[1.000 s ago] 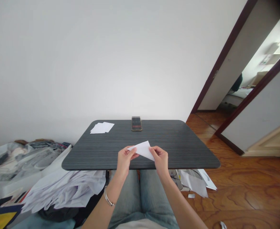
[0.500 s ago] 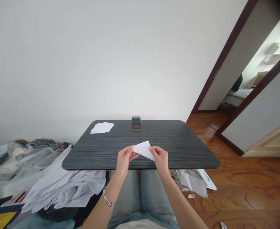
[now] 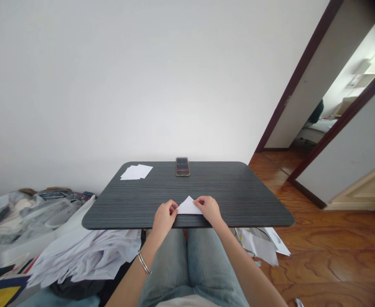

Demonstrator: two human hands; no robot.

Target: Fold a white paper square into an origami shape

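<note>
A small white sheet of paper, folded into a triangle, lies near the front edge of the dark table, its peak pointing away from me. My left hand pinches the left corner between thumb and fingers. At the right corner, my right hand grips the paper with thumb and forefinger, hiding that end. A silver bracelet circles my left wrist.
Several white sheets overlap at the table's back left. A phone leans on a stand at the back middle. Plastic bags and clothes are heaped on the left. Papers lie beneath the right side.
The paper has gone from being held up at a slant to lying level, its long edge facing me. Both hands have lowered towards the table and turned palms down.
</note>
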